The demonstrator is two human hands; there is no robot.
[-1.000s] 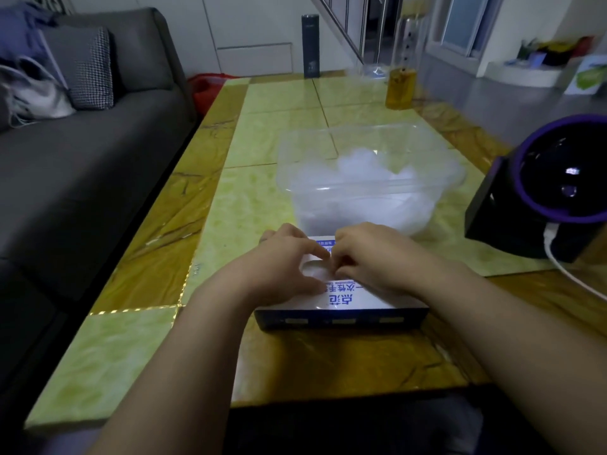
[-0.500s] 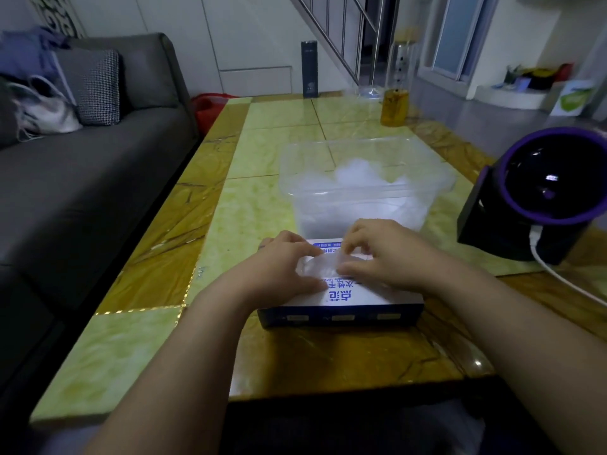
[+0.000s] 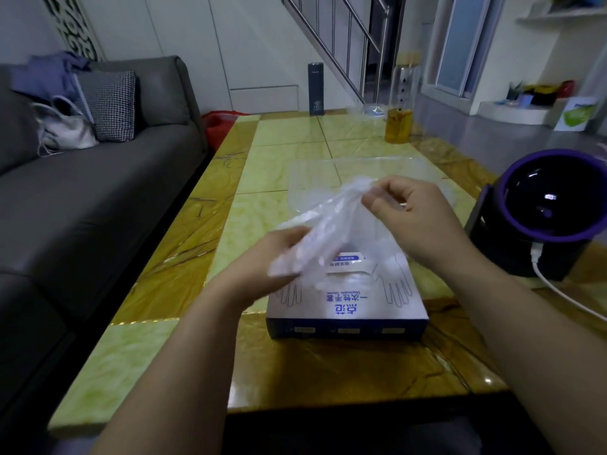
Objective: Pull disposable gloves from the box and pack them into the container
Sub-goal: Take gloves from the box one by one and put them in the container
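Gloves [image 3: 331, 224] pinched taut between our left hand [image 3: 262, 267] and right hand [image 3: 410, 218] clear the box [image 3: 348, 310], ready for the far container [image 3: 312, 178].

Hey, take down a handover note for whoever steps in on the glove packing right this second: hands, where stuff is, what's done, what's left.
Left grip, a bare hand: holds the near end of one clear glove.
Right grip: pinches its far end, raised above the glove box.
Glove box: on the table, nearest you.
Clear container: just behind the box; contents hard to make out.
Done: this glove is lifted from the box, its lower edge hanging by the opening.
Left: drop it in the container, then pull the next.
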